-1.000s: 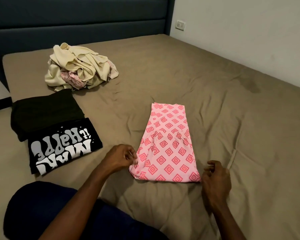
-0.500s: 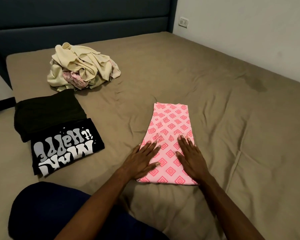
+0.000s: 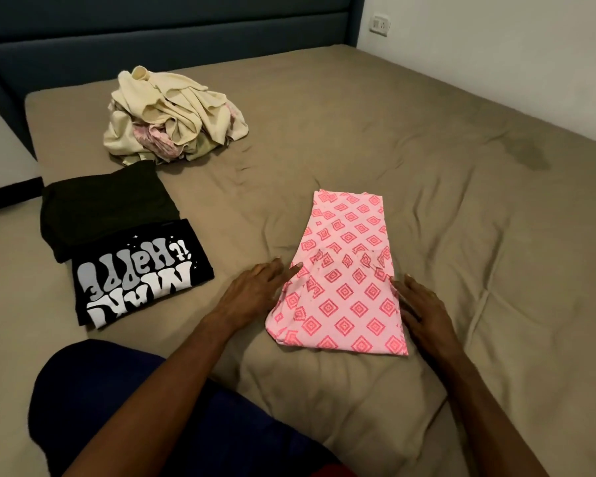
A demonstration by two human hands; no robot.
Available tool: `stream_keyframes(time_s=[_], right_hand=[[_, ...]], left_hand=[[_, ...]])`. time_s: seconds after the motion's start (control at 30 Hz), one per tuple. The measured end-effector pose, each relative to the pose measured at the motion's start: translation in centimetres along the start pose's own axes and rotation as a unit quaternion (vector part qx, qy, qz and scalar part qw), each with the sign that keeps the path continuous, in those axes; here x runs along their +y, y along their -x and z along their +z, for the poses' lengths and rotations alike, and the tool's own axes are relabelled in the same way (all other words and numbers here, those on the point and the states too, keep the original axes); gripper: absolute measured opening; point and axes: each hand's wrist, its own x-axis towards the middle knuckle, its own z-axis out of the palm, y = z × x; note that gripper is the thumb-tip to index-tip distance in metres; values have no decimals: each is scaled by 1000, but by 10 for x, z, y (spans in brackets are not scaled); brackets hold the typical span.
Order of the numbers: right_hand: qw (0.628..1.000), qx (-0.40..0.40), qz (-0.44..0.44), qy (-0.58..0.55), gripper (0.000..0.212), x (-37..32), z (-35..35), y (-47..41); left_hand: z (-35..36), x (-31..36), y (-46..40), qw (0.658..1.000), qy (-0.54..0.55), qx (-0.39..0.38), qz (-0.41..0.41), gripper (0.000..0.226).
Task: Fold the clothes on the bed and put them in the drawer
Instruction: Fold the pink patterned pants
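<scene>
1. Between my two hands, the pink patterned garment [image 3: 344,280] lies flat on the bed [image 3: 461,208], folded to a long strip. Half a second ago both palms were pressing on top of it; now they have slid off to its sides.
2. My left hand [image 3: 252,292] rests flat on the bed, fingers [image 3: 272,270] straight and wide, tips touching the garment's left edge. It holds nothing.
3. My right hand [image 3: 424,308] lies along the right edge, fingers straight too, gripping nothing.
4. I judge the smoothing done; the strip probably wants one more fold, near end over far end.
5. Left of my left hand sit two folded pieces, a black printed shirt [image 3: 141,270] overlapping a dark garment [image 3: 107,204].
6. Beyond those, far ahead of my fingers, a cream pile [image 3: 172,115] waits unfolded, so much folding remains. No drawer is in view.
</scene>
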Motion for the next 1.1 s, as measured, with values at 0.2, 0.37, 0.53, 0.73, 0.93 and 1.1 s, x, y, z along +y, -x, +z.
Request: stream_keyframes(time_s=[0.2, 0.37, 0.53, 0.73, 0.93, 1.1], right_hand=[[996, -85, -8, -5, 82, 0, -19, 7], [993, -88, -48, 70, 60, -11, -19, 5], [985, -49, -6, -163, 43, -18, -26, -7], [936, -30, -4, -351, 31, -27, -46, -71], [801, 74, 235, -546, 21, -42, -50, -198], [671, -5, 373, -641, 70, -6, -13, -222]], left_hand=[[12, 1, 4, 996, -62, -50, 45, 84], [16, 22, -1, 992, -25, -1, 122, 56], [10, 31, -8, 986, 106, 28, 129, 46], [-20, 31, -51, 930, 361, 66, -14, 24], [-91, 30, -187, 747, 604, 106, -256, 19], [-43, 3, -229, 608, 709, -60, -351, 42]])
